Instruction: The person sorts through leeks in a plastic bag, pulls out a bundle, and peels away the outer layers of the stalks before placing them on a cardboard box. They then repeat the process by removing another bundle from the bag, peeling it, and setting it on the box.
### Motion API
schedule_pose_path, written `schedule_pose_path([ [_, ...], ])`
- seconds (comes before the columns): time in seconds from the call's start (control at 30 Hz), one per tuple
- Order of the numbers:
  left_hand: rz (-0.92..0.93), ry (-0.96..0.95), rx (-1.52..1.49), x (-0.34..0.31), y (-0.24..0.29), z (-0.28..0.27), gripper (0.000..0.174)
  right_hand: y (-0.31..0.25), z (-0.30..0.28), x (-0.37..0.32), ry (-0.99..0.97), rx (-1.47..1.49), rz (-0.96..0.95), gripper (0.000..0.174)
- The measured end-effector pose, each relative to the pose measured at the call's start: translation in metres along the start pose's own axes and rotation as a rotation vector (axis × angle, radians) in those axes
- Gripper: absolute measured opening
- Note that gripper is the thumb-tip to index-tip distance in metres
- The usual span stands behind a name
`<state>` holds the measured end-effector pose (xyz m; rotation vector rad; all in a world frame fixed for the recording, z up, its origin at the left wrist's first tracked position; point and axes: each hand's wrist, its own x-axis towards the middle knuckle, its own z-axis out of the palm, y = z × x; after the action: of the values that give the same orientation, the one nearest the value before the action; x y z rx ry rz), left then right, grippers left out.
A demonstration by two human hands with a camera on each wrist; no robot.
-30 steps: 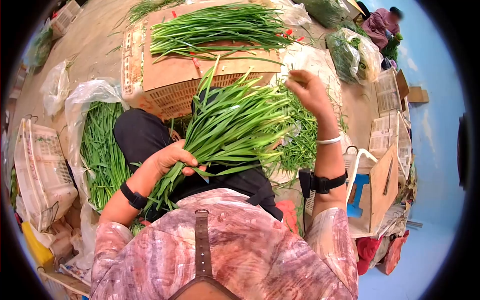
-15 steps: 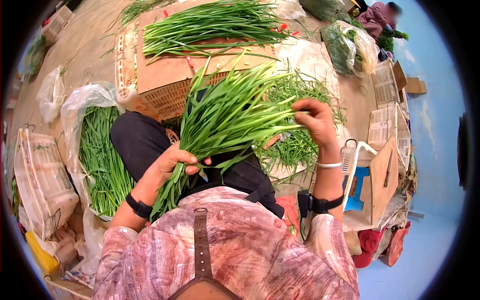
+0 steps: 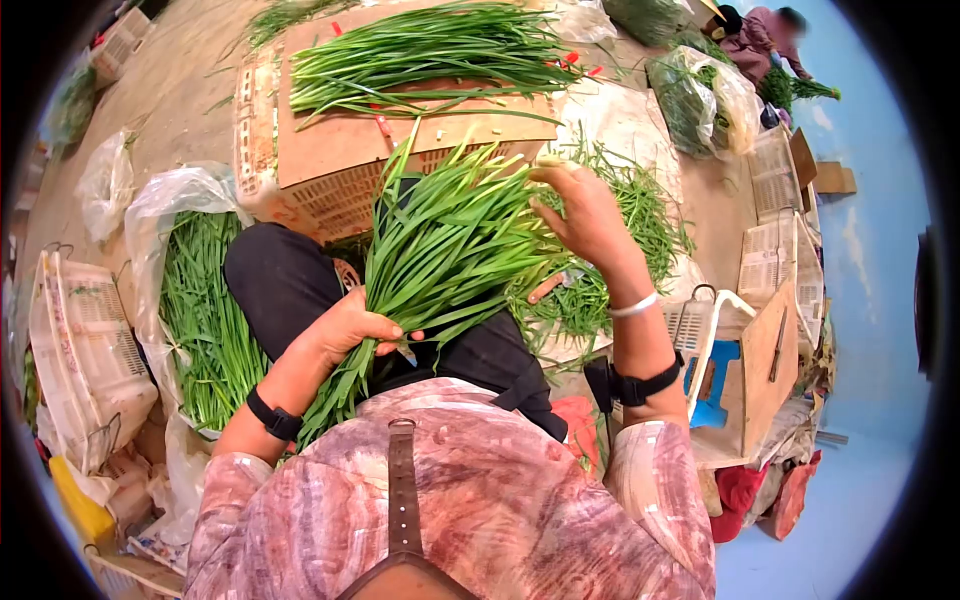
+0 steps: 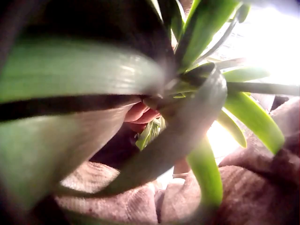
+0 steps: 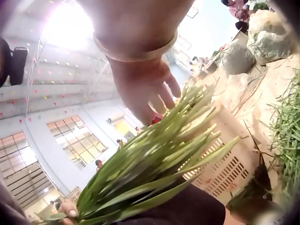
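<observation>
In the head view the left hand (image 3: 352, 325) grips a fanned bunch of long green leafy stalks (image 3: 450, 240) near its narrow lower end, above the lap. A small pointed piece shows by its fingertips. The right hand (image 3: 585, 215) is at the pale tips of the bunch, fingers loosely bent and spread; contact is hard to tell. From the right wrist view, the right hand (image 5: 140, 86) lies just behind the tips of the bunch (image 5: 154, 159). Blurred leaves (image 4: 79, 70) cover most of the left wrist view, with some fingers (image 4: 140, 115) behind them.
Ahead, another bundle (image 3: 430, 55) lies on a board (image 3: 330, 150) over a plastic crate (image 3: 330, 205). Loose stalks (image 3: 600, 290) lie on a sheet to the right. A bag of greens (image 3: 210, 310) stands at left, a wooden box (image 3: 755, 370) at right. Another person (image 3: 760, 45) sits far right.
The right hand first came down to the tips of the bunch with fingers bent together, then moved up and left with fingers more spread. The left hand keeps its grip.
</observation>
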<state>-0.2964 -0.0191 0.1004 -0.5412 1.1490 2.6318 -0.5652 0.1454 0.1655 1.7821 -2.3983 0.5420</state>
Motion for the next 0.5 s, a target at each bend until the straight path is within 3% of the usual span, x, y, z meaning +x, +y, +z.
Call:
schedule_pose_path([
  [0.07,0.005,0.016,-0.010,0.000,-0.001,0.002,0.063,-0.006,0.012,0.003,-0.218,0.123,0.103,0.043],
  [0.1,0.026,0.025,0.000,-0.001,-0.001,0.002,0.063,-0.006,0.020,-0.003,-0.210,0.031,0.128,0.057],
  [0.13,0.049,0.039,0.003,-0.002,-0.002,0.003,0.063,-0.011,0.017,-0.007,-0.217,0.032,0.116,0.057],
  [0.2,0.042,0.024,-0.007,-0.003,-0.007,-0.001,0.062,-0.021,0.012,-0.016,-0.054,0.047,0.259,0.060],
  [0.27,0.072,0.041,0.027,-0.002,-0.008,-0.001,0.061,-0.025,0.019,-0.023,-0.030,0.012,0.304,0.055],
  [0.33,0.076,0.036,0.048,-0.002,-0.006,0.000,0.061,-0.029,0.022,-0.022,0.179,-0.231,0.233,0.048],
  [0.37,0.077,0.034,0.067,-0.002,-0.007,0.001,0.060,-0.031,0.018,-0.022,0.191,-0.184,0.225,0.032],
  [0.4,0.074,0.031,0.065,-0.002,-0.008,0.001,0.060,-0.030,0.020,-0.023,0.188,-0.186,0.228,0.032],
  [0.47,0.079,0.033,0.059,0.000,-0.008,0.001,0.059,-0.024,0.025,-0.025,-0.231,-0.013,0.354,0.025],
  [0.5,0.080,0.028,0.059,0.001,-0.008,0.000,0.059,-0.022,0.025,-0.025,-0.279,0.075,0.311,0.019],
])
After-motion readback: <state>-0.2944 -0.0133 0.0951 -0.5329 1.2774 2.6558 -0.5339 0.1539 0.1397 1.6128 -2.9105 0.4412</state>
